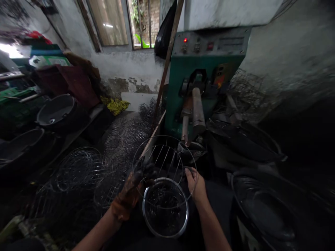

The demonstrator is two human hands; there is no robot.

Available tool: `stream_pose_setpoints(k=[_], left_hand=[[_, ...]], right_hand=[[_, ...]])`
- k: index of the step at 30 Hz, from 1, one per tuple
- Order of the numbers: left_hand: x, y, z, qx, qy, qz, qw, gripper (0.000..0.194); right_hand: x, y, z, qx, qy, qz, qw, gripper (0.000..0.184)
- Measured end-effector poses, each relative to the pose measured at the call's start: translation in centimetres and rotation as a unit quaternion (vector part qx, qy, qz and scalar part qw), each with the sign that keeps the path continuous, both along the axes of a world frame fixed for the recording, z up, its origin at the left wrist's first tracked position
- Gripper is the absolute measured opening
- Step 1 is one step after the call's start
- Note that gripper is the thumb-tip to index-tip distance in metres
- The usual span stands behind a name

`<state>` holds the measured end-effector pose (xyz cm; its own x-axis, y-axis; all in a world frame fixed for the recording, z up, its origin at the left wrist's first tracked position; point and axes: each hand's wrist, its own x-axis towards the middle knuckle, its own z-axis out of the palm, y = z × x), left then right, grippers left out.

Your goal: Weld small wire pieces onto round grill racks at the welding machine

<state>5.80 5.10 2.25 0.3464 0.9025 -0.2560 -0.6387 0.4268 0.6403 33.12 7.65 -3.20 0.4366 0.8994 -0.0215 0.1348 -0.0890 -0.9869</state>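
A round wire rack (172,157), a thin outer ring with a smaller ring and several parallel rods, is held up in front of me. My left hand (133,186), in a dark-stained orange glove, has its fingers closed round the rack's left side. My bare right hand (195,183) pinches the right side between thumb and fingers. Just below the rack is a metal bowl (186,217) with short metal rods (164,204) inside. Beyond it stands a green machine (180,69) with a red light lit and two thick cylindrical arms (198,109) pointing toward me.
Piles of wire racks (78,167) lie to the left on the floor. Black tubs (56,108) stand farther left. At right is a dark round container (261,205) with stacked wire rings. A wooden pole (167,62) leans beside the machine, and a yellow bag (116,105) lies near the wall.
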Motion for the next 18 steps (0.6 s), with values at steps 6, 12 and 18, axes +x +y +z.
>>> stream_pose_setpoints(k=[6,12,18], left_hand=[[2.4,0.9,1.9,-0.005,0.004,0.014,1.0,0.057],[2.7,1.1,3.3,-0.024,-0.023,0.034,0.999,0.047],[2.4,0.9,4.6,-0.022,0.004,0.048,0.999,0.043]], right_hand=[[0.4,2.2,1.2,-0.009,0.029,-0.034,0.999,0.055],[0.9,3.1,1.4,-0.005,0.099,-0.004,0.995,0.056],[0.5,5.4,1.6,-0.002,0.151,0.002,0.988,0.06]])
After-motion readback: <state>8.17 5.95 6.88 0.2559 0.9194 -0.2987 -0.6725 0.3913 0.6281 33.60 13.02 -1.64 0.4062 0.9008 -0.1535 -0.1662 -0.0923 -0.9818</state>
